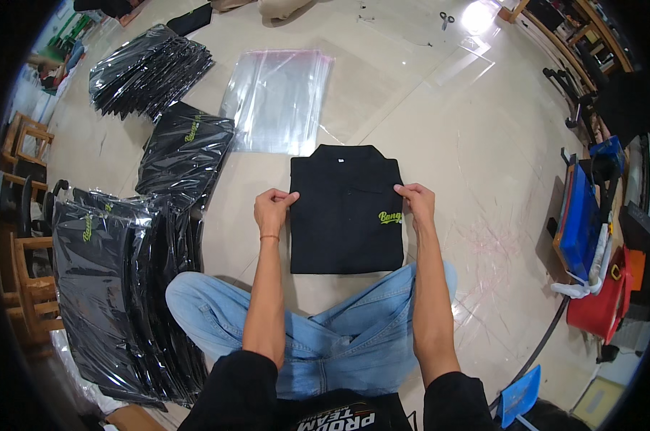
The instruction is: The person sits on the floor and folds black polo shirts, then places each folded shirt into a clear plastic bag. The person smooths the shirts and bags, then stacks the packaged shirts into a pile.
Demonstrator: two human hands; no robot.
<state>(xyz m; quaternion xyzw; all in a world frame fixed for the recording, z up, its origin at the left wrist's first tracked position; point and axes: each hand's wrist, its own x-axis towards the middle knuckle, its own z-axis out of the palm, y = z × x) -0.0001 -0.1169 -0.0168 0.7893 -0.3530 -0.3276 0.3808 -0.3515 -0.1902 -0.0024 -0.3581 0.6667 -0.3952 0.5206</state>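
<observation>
A folded black polo shirt point(346, 215) lies flat on the tiled floor before my crossed legs, its collar pointing away from me. Green lettering is printed near its right edge. My left hand point(272, 210) pinches the shirt's left edge between thumb and fingers. At the opposite edge, slightly below the shoulder, my right hand point(417, 202) grips the cloth the same way. Just beyond the shirt, a stack of clear plastic bags point(279, 99) lies on the floor.
To the left are bagged black shirts in a large pile point(98, 291), a middle pile point(187, 153) and a far fanned stack point(147, 70). Scissors point(445, 20) lie far off. Plastic strips point(486, 248) litter the right floor, near a red bin point(597, 307) and a blue dustpan point(520, 396).
</observation>
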